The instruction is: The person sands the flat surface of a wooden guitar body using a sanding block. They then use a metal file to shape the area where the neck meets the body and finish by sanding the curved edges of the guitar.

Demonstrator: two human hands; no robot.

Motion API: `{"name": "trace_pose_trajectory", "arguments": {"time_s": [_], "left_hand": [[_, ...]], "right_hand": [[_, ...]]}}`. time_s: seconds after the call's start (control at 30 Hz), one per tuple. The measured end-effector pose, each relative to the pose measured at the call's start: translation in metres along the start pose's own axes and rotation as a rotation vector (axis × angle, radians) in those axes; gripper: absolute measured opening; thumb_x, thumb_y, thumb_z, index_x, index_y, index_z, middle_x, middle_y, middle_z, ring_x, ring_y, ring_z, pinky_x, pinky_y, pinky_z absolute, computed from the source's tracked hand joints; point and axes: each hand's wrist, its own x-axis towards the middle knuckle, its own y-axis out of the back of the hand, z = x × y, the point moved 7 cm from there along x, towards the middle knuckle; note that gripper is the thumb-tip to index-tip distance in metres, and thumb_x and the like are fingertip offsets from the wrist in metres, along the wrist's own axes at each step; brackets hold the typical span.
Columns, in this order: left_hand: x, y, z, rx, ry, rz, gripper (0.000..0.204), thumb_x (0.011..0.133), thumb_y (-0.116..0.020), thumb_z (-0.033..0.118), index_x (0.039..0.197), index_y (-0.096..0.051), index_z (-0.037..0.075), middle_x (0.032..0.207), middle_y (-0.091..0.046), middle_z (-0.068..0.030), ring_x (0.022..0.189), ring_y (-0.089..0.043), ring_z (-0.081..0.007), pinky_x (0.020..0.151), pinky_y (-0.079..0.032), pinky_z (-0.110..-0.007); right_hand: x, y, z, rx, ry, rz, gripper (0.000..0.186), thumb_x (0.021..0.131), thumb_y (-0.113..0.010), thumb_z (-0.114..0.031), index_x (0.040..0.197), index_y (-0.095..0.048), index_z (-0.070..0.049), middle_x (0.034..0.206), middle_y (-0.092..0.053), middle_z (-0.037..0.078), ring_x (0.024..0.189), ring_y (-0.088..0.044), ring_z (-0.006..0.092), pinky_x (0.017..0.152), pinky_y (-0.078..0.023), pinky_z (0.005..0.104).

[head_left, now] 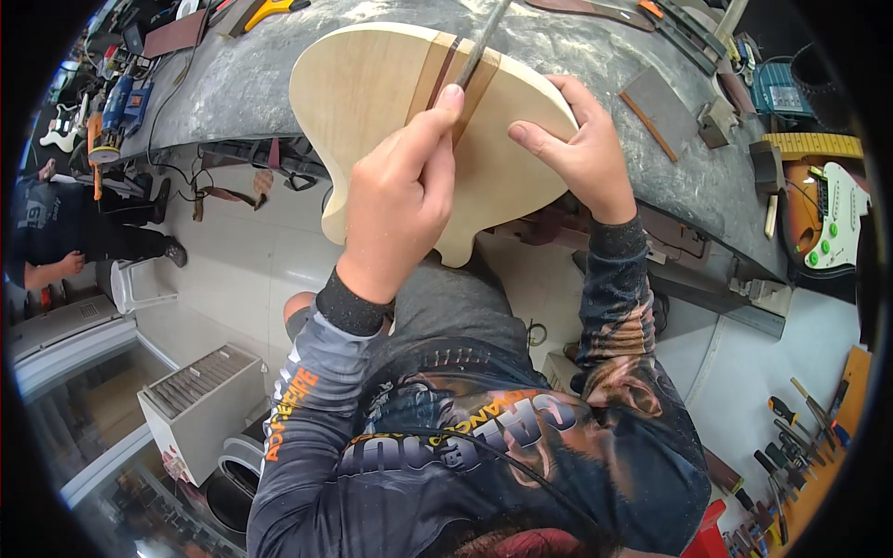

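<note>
A pale wooden guitar body (363, 93) with darker strips down its middle rests partly on the workbench, its near side overhanging my lap. My left hand (395, 191) is closed over it, thumb laid along the near end of a long grey file (485, 39). The file slants away to the upper right, across the body's far rim and out of the picture. What lies inside the left fist is hidden. At the body's right edge, my right hand (586, 153) grips the wood, thumb on the top face and fingers around the rim.
The dusty grey workbench (242, 84) curves across the far side. On its right lie a flat block (660, 107) and several tools. A sunburst electric guitar (828, 214) stands far right, above a hand-tool rack (828, 446). At left are a blue power tool (119, 107) and another person (65, 228).
</note>
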Motion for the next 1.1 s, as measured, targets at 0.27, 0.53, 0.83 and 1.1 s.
{"name": "trace_pose_trajectory", "arguments": {"time_s": [0.27, 0.53, 0.83, 1.1], "left_hand": [[-0.047, -0.011, 0.010, 0.082, 0.007, -0.146, 0.063, 0.094, -0.068, -0.010, 0.154, -0.068, 0.010, 0.078, -0.058, -0.0127, 0.067, -0.063, -0.0308, 0.065, -0.054, -0.043], [-0.040, -0.024, 0.010, 0.044, -0.045, -0.140, 0.068, 0.091, -0.070, -0.009, 0.156, -0.067, 0.011, 0.079, -0.058, -0.0125, 0.070, -0.064, -0.0310, 0.067, -0.055, -0.045], [0.012, -0.019, 0.008, 0.049, -0.035, -0.018, 0.071, 0.092, -0.070, -0.008, 0.159, -0.064, 0.012, 0.076, -0.056, -0.0123, 0.069, -0.064, -0.0311, 0.066, -0.054, -0.045], [-0.022, -0.013, 0.014, 0.083, 0.017, -0.150, 0.068, 0.094, -0.069, -0.007, 0.159, -0.064, 0.011, 0.082, -0.063, -0.0148, 0.071, -0.067, -0.0321, 0.068, -0.056, -0.046]], "right_hand": [[-0.011, -0.002, 0.004, 0.107, -0.007, 0.053, 0.051, 0.093, -0.093, -0.022, 0.131, -0.069, -0.001, 0.115, -0.079, 0.009, 0.104, -0.074, 0.0154, 0.092, -0.061, 0.0333], [-0.013, 0.002, 0.010, 0.114, 0.017, 0.042, 0.052, 0.093, -0.093, -0.022, 0.134, -0.068, -0.001, 0.118, -0.078, 0.009, 0.105, -0.074, 0.0158, 0.092, -0.061, 0.0333], [-0.014, -0.001, 0.013, 0.176, -0.025, 0.036, 0.050, 0.095, -0.091, -0.019, 0.134, -0.067, 0.000, 0.119, -0.077, 0.009, 0.107, -0.074, 0.0160, 0.093, -0.061, 0.0336], [-0.015, -0.002, 0.004, 0.120, -0.025, 0.045, 0.050, 0.094, -0.091, -0.019, 0.134, -0.067, 0.000, 0.119, -0.077, 0.009, 0.109, -0.073, 0.0158, 0.094, -0.060, 0.0326]]}}
